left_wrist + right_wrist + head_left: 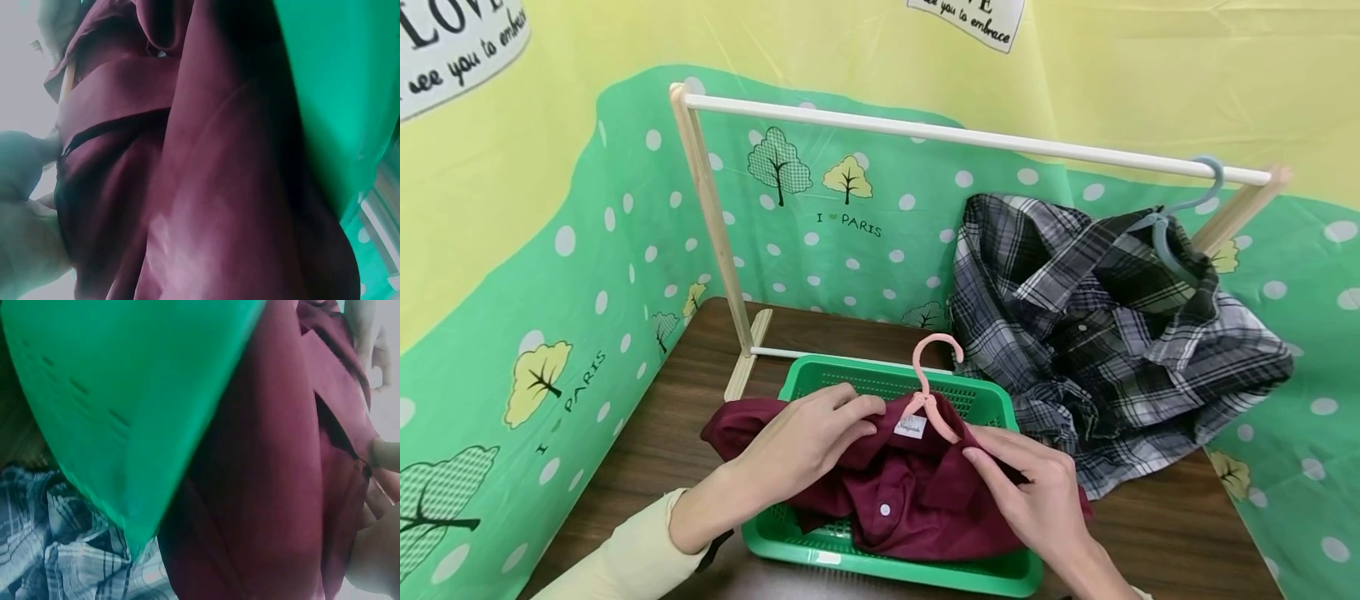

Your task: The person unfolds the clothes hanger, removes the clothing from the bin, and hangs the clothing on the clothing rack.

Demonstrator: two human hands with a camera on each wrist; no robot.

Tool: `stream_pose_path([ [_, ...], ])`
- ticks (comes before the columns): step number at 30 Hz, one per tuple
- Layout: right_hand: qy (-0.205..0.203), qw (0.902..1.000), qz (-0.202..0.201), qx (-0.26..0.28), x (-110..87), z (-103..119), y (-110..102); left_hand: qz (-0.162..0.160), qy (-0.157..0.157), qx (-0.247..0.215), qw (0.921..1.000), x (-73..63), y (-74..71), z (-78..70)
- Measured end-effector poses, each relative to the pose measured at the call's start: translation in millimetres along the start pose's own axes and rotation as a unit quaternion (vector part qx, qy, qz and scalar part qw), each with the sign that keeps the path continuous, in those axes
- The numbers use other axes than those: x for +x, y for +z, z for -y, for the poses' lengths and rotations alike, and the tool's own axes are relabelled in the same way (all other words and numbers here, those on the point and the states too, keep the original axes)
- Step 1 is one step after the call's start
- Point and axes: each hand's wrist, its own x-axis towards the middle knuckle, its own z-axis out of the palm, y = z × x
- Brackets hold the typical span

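A maroon shirt [917, 517] with a white button and a white neck label lies over the green basket [895, 575]. In its collar sits a pink hanger [929, 400], hook upward, its left arm hidden under the cloth. My left hand [816, 437] pinches the shirt at the left side of the collar. With thumb and fingers, my right hand [1030, 483] pinches the right side of the collar, by the tip of the hanger's visible arm. Both wrist views show the maroon cloth [212, 187] up close, with fingers at its edge.
Behind the basket stands a rack with a white rail [880, 125] and wooden legs. A black-and-white plaid shirt [1075, 333] hangs from its right end on a blue-grey hanger [1210, 179]. The brown wooden table [625, 500] is bounded by a green and yellow patterned cloth [850, 250].
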Motion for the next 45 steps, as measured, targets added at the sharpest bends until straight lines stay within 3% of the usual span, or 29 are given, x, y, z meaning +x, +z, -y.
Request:
stream_pose_path([
  [5,-0.101,0.9947,-0.009,-0.018,-1.8,-6,1,-0.009,0.002,0.001,1.0,1.0,-0.7,0.0],
  [7,-0.116,0.993,-0.008,-0.019,-2.1,-7,-1,-0.012,0.01,-0.003,0.9999,1.0,-1.1,1.3],
  [9,-0.103,0.9947,0.0,-0.003,-1.5,-6,-3,-0.016,0.02,-0.008,0.9996,0.9,-1.3,3.0],
  [14,0.024,0.9981,0.017,0.054,2.2,3,-10,-0.016,0.033,-0.018,0.9992,0.5,-1.6,4.0],
  [17,0.083,0.995,0.026,0.05,4.2,8,-11,-0.008,0.034,-0.022,0.9992,1.4,-2.0,2.0],
  [20,0.104,0.9933,0.034,0.037,5.1,9,-10,-0.003,0.029,-0.024,0.9993,2.2,-2.8,0.2],
  [34,0.085,0.9938,0.069,0.02,2.3,3,-9,0.004,0.018,-0.023,0.9996,1.9,-4.9,-2.3],
  [40,0.01,0.9986,0.038,-0.035,-0.1,1,-3,-0.001,0.025,-0.021,0.9995,3.7,-5.7,-6.7],
  [45,-0.003,0.9993,0.021,-0.032,0.2,1,-1,0.011,0.005,-0.032,0.9994,4.9,-7.6,-8.5],
])
